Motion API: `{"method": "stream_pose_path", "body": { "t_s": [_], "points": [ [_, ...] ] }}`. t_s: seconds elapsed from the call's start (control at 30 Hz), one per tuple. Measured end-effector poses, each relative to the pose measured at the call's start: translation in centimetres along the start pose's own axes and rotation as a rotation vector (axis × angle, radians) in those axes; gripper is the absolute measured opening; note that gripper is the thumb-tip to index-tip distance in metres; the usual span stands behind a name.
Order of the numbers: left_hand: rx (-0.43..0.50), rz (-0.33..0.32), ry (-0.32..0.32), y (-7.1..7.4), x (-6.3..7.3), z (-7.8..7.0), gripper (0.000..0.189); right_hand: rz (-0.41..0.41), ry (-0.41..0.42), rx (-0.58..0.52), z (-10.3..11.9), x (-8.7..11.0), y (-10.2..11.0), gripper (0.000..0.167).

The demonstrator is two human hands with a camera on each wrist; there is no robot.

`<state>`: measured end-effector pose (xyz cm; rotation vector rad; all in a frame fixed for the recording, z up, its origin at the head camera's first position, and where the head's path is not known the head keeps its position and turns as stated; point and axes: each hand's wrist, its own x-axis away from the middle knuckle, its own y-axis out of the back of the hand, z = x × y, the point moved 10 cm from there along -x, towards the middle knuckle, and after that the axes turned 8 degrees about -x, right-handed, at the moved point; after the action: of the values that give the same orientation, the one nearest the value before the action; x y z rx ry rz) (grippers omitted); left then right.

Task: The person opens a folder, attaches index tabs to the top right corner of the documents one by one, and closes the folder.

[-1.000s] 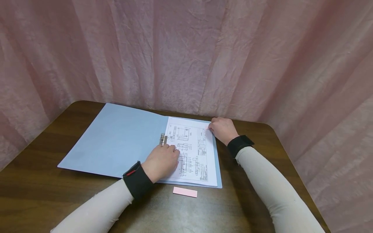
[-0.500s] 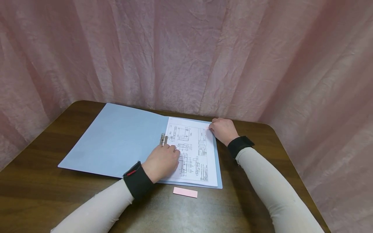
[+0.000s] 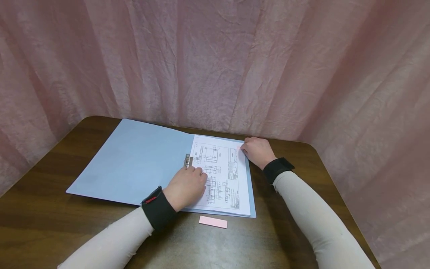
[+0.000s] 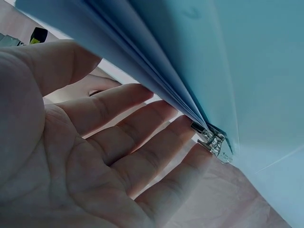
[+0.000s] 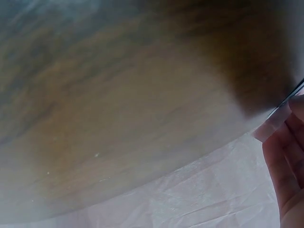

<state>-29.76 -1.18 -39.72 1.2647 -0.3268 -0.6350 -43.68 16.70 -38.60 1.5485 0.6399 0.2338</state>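
A light blue folder (image 3: 137, 160) lies spread flat on the table, with a stack of papers on its right half. Topmost is a sheet with technical drawings (image 3: 223, 157). My left hand (image 3: 188, 186) rests on the sheet's left side, just below the metal clip (image 3: 186, 160). In the left wrist view its fingers are extended against the paper edges (image 4: 142, 57), the little finger near the clip. At the sheet's far right corner, my right hand (image 3: 258, 151) pinches a pink sticky note (image 5: 271, 127) between thumb and fingers.
A pink sticky-note pad (image 3: 213, 221) lies on the brown wooden table (image 3: 242, 246), just in front of the folder's near edge. Behind the table's far edge hangs a pink curtain (image 3: 215, 67). Black bands are around both wrists.
The right hand has shifted very slightly at the sheet's corner, still pinching the sticky note. My left hand, the folder and the pad stay in place.
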Motion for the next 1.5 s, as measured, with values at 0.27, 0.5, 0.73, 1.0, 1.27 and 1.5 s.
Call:
{"method": "stream_pose_path", "body": {
  "t_s": [0.27, 0.5, 0.73, 1.0, 1.27, 1.5],
  "points": [
    [-0.032, 0.025, -0.004, -0.2, -0.1, -0.2, 0.035, 0.028, 0.023, -0.052, -0.1, 0.6, 0.0, 0.017],
    [-0.036, 0.086, -0.041, -0.4, -0.6, -0.1, 0.039, 0.052, 0.012, -0.126, -0.9, 1.9, -0.1, 0.023],
    [-0.083, 0.101, -0.075, 1.1, -2.6, -0.2, 0.028, 0.054, -0.004, -0.137, -0.8, 2.0, -0.4, 0.024],
    [-0.068, 0.117, -0.121, 0.4, -8.6, -2.3, 0.052, 0.063, -0.019, -0.182, -0.7, 2.0, -0.8, 0.025],
    [-0.076, 0.215, -0.134, -2.0, -12.1, -3.2, 0.067, 0.076, -0.014, -0.187, 0.0, 2.3, -1.3, 0.029],
    [-0.019, 0.244, -0.104, -2.5, -12.8, -2.6, 0.066, 0.064, 0.000, -0.190, 0.6, 2.0, -0.8, 0.029]
  ]
}}
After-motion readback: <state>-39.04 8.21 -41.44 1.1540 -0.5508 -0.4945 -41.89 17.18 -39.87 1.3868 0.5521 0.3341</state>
